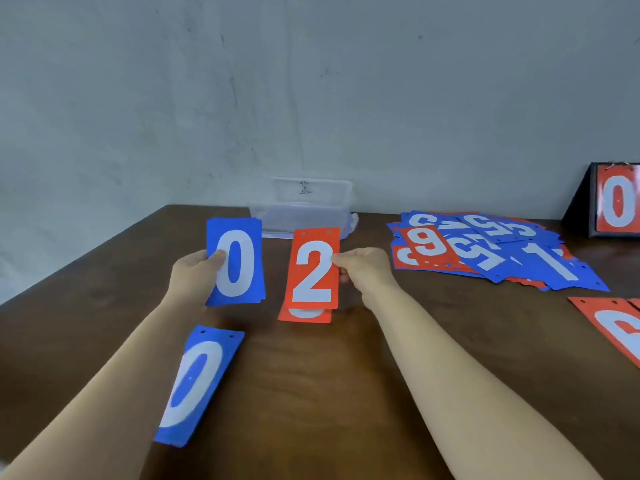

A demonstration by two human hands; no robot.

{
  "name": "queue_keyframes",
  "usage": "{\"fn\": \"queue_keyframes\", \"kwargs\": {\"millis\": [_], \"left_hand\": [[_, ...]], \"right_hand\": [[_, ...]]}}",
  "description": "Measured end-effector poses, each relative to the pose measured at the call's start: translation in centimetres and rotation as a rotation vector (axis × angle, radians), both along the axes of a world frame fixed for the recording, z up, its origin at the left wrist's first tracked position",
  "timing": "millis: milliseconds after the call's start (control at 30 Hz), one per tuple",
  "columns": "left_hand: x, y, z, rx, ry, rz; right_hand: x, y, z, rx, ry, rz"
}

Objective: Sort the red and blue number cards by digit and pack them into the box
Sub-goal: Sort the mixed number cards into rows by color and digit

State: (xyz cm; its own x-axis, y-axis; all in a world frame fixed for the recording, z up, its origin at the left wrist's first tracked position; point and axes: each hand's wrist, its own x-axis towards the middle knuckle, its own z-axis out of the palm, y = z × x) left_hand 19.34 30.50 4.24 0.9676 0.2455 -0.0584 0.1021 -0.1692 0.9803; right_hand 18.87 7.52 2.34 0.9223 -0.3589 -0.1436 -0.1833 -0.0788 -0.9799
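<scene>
My left hand holds a small stack of blue cards with a white 0 on top, thumb on its face. My right hand pinches the right edge of a red card showing 2, raised over a red card lying on the table. Another blue 0 card lies flat near my left forearm. A clear plastic box stands at the back by the wall, its lid upright behind it. A mixed heap of red and blue cards lies to the right.
The dark wooden table meets a pale wall at the back. A black flip scoreboard showing a red 0 stands at far right. A red card lies at the right edge, partly cut off.
</scene>
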Motion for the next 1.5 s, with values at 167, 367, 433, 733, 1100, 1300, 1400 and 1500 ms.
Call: {"fn": "queue_keyframes", "kwargs": {"millis": [167,367,433,733,1100,1300,1400,1500], "left_hand": [[1.2,4.2,-0.6,0.018,0.028,-0.056],[2.0,5.8,-1.1,-0.003,0.033,-0.114],[1.9,6.0,-1.2,-0.006,0.043,-0.127],[-1.3,7.1,-2.6,0.076,0.085,-0.188],[-7.4,8.6,-5.0,0.305,-0.160,-0.163],[-9.2,8.0,-6.4,0.523,-0.207,-0.134],[-9.7,7.8,-7.0,0.679,-0.163,-0.111],[-10.1,7.8,-6.9,0.758,-0.131,-0.092]], "right_hand": [[2.9,5.7,-0.9,-0.092,0.051,-0.061],[4.5,8.9,-1.6,-0.379,0.143,-0.088],[4.5,9.6,-1.8,-0.532,0.170,-0.098],[4.2,10.5,-3.2,-0.960,0.229,-0.154],[1.2,8.7,-2.7,-0.864,0.085,-0.332],[-1.2,8.1,-2.8,-0.931,0.074,-0.382],[-2.4,8.1,-3.2,-0.989,0.052,-0.375],[-3.6,8.1,-3.4,-1.013,-0.025,-0.351]]}}
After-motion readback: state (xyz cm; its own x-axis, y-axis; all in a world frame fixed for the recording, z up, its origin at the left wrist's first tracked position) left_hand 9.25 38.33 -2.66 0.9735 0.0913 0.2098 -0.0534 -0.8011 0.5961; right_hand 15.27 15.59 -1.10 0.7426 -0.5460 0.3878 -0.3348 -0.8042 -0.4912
